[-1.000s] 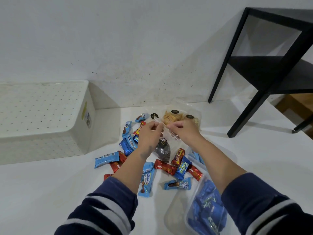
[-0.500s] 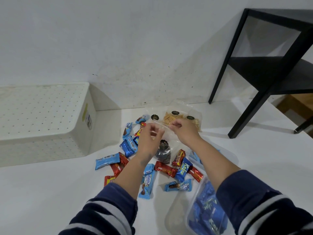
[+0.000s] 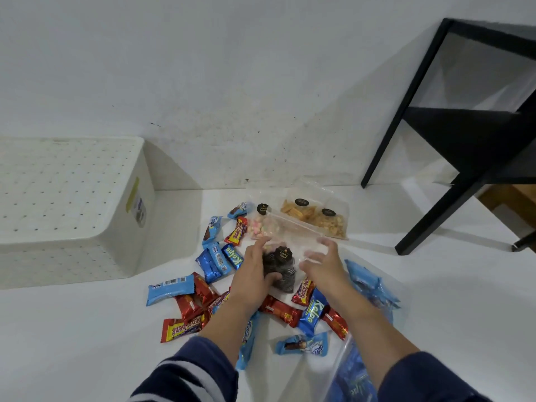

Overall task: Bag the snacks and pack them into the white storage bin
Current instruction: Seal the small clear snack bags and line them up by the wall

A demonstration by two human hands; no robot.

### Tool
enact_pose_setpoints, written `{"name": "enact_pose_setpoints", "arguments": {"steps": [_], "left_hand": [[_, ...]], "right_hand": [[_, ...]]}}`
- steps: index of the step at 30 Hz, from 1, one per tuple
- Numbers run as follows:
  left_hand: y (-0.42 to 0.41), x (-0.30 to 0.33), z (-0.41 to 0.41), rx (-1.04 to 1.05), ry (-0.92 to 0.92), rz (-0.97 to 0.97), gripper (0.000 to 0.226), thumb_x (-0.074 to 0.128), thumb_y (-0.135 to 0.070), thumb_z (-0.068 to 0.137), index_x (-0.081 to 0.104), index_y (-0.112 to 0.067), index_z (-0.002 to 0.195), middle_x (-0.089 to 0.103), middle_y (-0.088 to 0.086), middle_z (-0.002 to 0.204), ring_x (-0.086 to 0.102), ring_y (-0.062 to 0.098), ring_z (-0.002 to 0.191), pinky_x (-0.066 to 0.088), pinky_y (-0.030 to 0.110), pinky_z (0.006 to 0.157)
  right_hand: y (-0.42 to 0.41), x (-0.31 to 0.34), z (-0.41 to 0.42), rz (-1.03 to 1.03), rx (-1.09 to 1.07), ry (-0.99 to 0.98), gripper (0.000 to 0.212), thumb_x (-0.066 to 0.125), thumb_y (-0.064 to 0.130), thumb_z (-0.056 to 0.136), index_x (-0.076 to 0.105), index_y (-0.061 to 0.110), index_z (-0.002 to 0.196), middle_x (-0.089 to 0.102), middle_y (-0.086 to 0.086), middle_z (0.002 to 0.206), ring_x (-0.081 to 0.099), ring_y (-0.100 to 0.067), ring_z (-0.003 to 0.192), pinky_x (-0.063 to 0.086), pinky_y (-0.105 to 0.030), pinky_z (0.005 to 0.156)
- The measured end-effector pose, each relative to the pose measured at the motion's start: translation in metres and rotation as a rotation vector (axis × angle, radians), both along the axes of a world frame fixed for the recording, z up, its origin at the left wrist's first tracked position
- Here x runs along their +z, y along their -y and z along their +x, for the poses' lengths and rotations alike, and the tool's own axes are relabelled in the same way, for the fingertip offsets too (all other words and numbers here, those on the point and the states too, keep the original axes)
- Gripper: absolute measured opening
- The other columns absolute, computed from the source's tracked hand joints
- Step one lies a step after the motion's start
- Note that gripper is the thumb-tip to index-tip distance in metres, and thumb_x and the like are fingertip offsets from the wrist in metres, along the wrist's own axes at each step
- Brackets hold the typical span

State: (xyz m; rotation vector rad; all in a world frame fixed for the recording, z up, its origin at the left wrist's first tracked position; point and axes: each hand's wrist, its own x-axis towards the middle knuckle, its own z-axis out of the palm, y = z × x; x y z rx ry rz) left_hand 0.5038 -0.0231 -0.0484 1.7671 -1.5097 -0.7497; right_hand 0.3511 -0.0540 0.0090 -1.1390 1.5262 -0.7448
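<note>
Left hand point(image 3: 255, 274) grips small dark-snack packet point(image 3: 280, 268); right hand point(image 3: 322, 265) loose, holding nothing.
Crinkly, light, probably fragile: pinch its edge beyond the thumb.

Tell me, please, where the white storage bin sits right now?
In the head view, the white storage bin sits upside down at far left against the wall, left of the scattered snacks.

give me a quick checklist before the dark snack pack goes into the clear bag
1. Left hand grips the dark snack pack: ok.
2. Right hand has hold of the clear zip bag: cannot tell; its fingers look loose near the bag's edge.
3. Bag mouth open wide enough: cannot tell; the plastic is see-through.
4. White storage bin ready to receive: not ok; it lies upside down, base up.
5. Loose wrapped snacks left to bag: not ok; many lie scattered on the floor.
</note>
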Motion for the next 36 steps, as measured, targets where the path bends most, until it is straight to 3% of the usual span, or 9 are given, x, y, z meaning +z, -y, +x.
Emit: {"name": "enact_pose_setpoints", "arguments": {"steps": [4,8,11,17,19,24,27,31,36], "left_hand": [[0.004,0.012,0.010,0.101,-0.038,-0.095,0.066,0.064,-0.016,0.088,0.027,-0.045,0.135,0.044,-0.005,0.136,0.055,0.015,0.115,0.052,0.039,0.092],[0.028,0.036,0.044,0.205,-0.097,-0.198,0.063,0.063,-0.017,0.089,0.032,-0.042,0.138,0.047,-0.006,0.131,0.055,0.007,0.107,0.054,0.032,0.086],[0.050,0.048,0.084,0.273,-0.133,-0.254,0.063,0.064,-0.011,0.088,0.037,-0.038,0.137,0.048,-0.006,0.116,0.058,0.012,0.095,0.054,0.032,0.080],[0.095,0.044,0.160,0.371,-0.101,-0.220,0.069,0.063,-0.003,0.086,0.034,-0.035,0.140,0.047,-0.002,0.119,0.056,0.015,0.097,0.049,0.031,0.089],[0.110,0.038,0.178,0.380,-0.085,-0.190,0.074,0.063,0.000,0.085,0.031,-0.034,0.142,0.045,0.002,0.125,0.054,0.015,0.107,0.047,0.032,0.094],[0.135,0.017,0.194,0.331,-0.110,-0.026,0.089,0.068,0.004,0.079,0.022,-0.030,0.147,0.034,0.007,0.139,0.041,0.021,0.129,0.034,0.034,0.110],[0.140,0.007,0.192,0.305,-0.085,0.024,0.091,0.071,0.001,0.078,0.021,-0.027,0.149,0.027,0.008,0.143,0.036,0.023,0.132,0.028,0.029,0.109],[0.139,0.001,0.175,0.431,0.032,-0.020,0.081,0.069,-0.005,0.080,0.027,-0.028,0.146,0.006,0.003,0.152,0.021,0.027,0.139,0.025,0.033,0.110],[0.130,-0.001,0.128,0.422,0.164,-0.014,0.067,0.067,-0.020,0.082,0.033,-0.026,0.140,0.019,0.004,0.142,0.022,0.028,0.129,0.032,0.037,0.105]], "right_hand": [[0.008,-0.007,0.030,-0.153,-0.035,-0.092,0.044,0.060,0.005,0.087,0.035,0.031,0.111,0.065,0.001,0.111,0.064,-0.005,0.077,0.050,-0.022,0.057],[0.036,0.013,0.073,-0.401,-0.065,-0.067,0.039,0.063,0.004,0.086,0.037,0.029,0.102,0.062,0.002,0.106,0.063,-0.005,0.088,0.052,-0.021,0.073],[0.062,0.023,0.114,-0.462,0.017,-0.055,0.027,0.063,0.006,0.086,0.048,0.026,0.097,0.066,0.002,0.099,0.065,-0.009,0.088,0.050,-0.018,0.071],[0.121,0.015,0.190,-0.414,0.269,0.019,0.037,0.057,0.003,0.089,0.057,0.025,0.119,0.061,0.003,0.115,0.059,-0.006,0.093,0.040,-0.003,0.067],[0.139,0.009,0.208,-0.380,0.331,0.029,0.042,0.056,0.003,0.090,0.053,0.025,0.126,0.057,0.003,0.123,0.057,-0.007,0.099,0.042,-0.006,0.072],[0.162,-0.018,0.229,-0.241,0.388,0.028,0.054,0.055,0.000,0.089,0.045,0.028,0.135,0.047,0.000,0.139,0.053,-0.017,0.117,0.047,-0.037,0.100],[0.165,-0.026,0.227,-0.205,0.401,0.022,0.053,0.054,0.000,0.090,0.046,0.030,0.133,0.044,0.001,0.143,0.048,-0.018,0.124,0.044,-0.038,0.104],[0.178,-0.023,0.203,-0.415,0.447,-0.202,0.042,0.050,-0.003,0.089,0.056,0.025,0.121,0.054,0.001,0.131,0.051,-0.016,0.119,0.040,-0.022,0.095],[0.202,-0.009,0.148,-0.494,0.495,-0.805,0.057,0.047,-0.008,0.078,0.057,0.032,0.117,0.060,0.002,0.123,0.054,-0.021,0.111,0.036,-0.036,0.092]]}}
